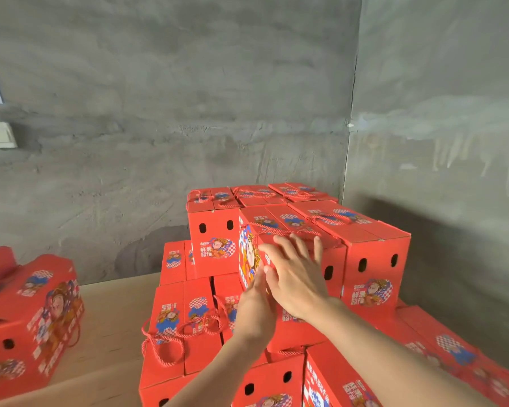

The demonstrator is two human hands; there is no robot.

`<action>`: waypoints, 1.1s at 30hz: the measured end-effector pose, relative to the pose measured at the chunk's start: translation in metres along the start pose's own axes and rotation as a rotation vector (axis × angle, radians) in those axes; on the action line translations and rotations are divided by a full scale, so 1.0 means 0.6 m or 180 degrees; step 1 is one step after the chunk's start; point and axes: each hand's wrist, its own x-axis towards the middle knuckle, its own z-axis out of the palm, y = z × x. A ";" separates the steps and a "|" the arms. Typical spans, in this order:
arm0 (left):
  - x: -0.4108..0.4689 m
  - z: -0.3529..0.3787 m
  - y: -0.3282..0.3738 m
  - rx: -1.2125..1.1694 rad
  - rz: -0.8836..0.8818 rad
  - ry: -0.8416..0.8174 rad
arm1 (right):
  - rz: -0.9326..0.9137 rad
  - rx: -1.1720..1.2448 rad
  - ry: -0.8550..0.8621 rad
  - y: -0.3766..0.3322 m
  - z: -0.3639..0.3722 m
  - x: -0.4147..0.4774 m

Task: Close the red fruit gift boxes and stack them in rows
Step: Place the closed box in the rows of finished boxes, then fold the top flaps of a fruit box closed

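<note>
Both forearms reach in from below: the right hand (pixel 294 277) lies open, fingers spread flat on the near end of the red gift box (pixel 279 230) on the top tier, while the left hand (pixel 256 306), also open, braces its side. Push evenly with both palms, I'd judge, until it sits flush between the neighbouring box (pixel 365 245) and the back row (pixel 256 195); unclosed boxes (pixel 33 315) wait on the counter (pixel 109 312).

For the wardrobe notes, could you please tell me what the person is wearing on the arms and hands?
Nothing shows on them. The left hand and right hand are bare: no gloves, rings or watch visible. Both forearms are bare too, with no sleeve reaching into view.
</note>
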 end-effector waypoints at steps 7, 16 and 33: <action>-0.056 -0.066 -0.050 0.0486 -0.0092 -0.0531 | 0.0067 0.0121 0.0104 -0.002 0.005 -0.004; -0.289 -0.332 -0.174 0.2307 -0.0357 -0.0912 | 0.0139 -0.1220 -0.0687 -0.095 -0.023 -0.005; -0.647 -0.783 -0.356 0.2580 -0.1538 -0.0165 | -0.1588 0.1614 -0.2546 -0.807 0.131 -0.281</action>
